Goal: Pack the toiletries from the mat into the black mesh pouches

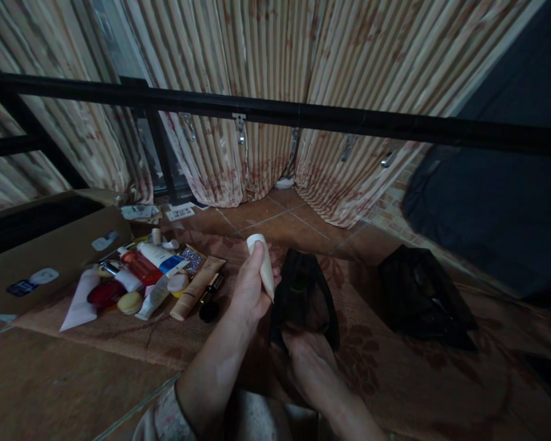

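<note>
My left hand (pixel 249 283) is closed around a pale squeeze tube (pixel 266 269), its white cap pointing up and away from me. Just right of it stands a black mesh bag (pixel 303 294) with its mouth spread. My right hand (pixel 305 349) grips the near rim of that bag, its fingertips partly hidden by the dark fabric. To the left lies a pile of cosmetics: a beige tube (pixel 197 288), a pink tube (pixel 82 299), a red bottle (pixel 140 266), a white and blue tube (pixel 163 258) and a yellow macaron-shaped case (pixel 129 302).
A cardboard box (pixel 50 269) stands at the far left. Another black mesh bag (pixel 422 294) lies on the patterned mat (pixel 362 380) to the right. Behind are striped curtains (pixel 266 61), a black metal bar (pixel 275 110) and a large dark covered object (pixel 500 165).
</note>
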Tool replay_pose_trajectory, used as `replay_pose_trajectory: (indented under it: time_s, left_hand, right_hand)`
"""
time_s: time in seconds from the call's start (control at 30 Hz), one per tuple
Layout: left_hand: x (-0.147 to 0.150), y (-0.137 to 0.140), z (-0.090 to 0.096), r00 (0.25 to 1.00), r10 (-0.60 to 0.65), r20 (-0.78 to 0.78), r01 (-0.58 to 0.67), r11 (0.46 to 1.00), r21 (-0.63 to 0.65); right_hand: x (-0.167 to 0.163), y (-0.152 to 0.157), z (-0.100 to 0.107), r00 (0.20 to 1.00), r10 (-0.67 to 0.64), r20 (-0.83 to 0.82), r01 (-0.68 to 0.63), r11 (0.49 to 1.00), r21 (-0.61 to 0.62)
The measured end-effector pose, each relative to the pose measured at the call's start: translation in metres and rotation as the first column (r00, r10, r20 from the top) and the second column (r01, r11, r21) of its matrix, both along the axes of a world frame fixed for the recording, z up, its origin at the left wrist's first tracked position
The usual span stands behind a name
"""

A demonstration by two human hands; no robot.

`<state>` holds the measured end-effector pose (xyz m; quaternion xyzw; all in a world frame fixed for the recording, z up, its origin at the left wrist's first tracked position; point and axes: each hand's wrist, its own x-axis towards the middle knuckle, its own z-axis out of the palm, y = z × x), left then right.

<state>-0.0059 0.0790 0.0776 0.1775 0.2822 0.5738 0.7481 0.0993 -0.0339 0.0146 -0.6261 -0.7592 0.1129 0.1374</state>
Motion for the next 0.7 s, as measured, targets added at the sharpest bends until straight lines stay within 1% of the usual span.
replay_pose_trajectory:
  time_s: [0.1, 0.17, 0.23, 0.3, 0.4, 0.5, 0.6, 0.7]
  left_hand:
    - [0.002, 0.004, -0.001, 0.987, 0.087, -0.138, -0.107, 0.984, -0.141]
    - [0.002, 0.006, -0.004, 0.974, 0.129, -0.188, -0.165, 0.968, -0.190]
    - [0.003, 0.008, -0.008, 0.967, 0.181, -0.182, -0.217, 0.955, -0.203]
    - [0.002, 0.010, -0.011, 0.969, 0.203, -0.140, -0.228, 0.954, -0.195]
    - [0.000, 0.011, -0.013, 0.985, 0.152, -0.081, -0.162, 0.977, -0.139]
    - [-0.002, 0.008, -0.010, 0.994, 0.096, -0.056, -0.097, 0.995, -0.005]
    - [-0.003, 0.004, -0.004, 0.999, 0.042, -0.023, -0.038, 0.991, 0.126]
    - [-0.003, 0.001, 0.000, 1.000, -0.002, -0.016, 0.005, 0.981, 0.193]
  right_hand:
    - [-0.002, 0.000, 0.007, 1.000, 0.007, -0.011, -0.007, 0.999, -0.043]
    - [-0.003, 0.001, 0.009, 1.000, 0.015, -0.014, -0.016, 0.998, -0.063]
    - [-0.003, 0.001, 0.009, 1.000, 0.010, -0.006, -0.010, 0.998, -0.056]
    - [-0.002, 0.001, 0.007, 1.000, 0.011, 0.007, -0.010, 0.999, -0.051]
    - [-0.001, 0.002, 0.006, 1.000, 0.023, 0.008, -0.022, 0.999, -0.041]
    - [-0.001, 0.003, 0.006, 1.000, 0.029, -0.002, -0.029, 0.999, -0.021]
    - [-0.001, 0.002, 0.001, 1.000, 0.021, 0.003, -0.021, 1.000, -0.001]
    - [-0.001, 0.001, -0.005, 1.000, 0.007, -0.005, -0.007, 1.000, 0.020]
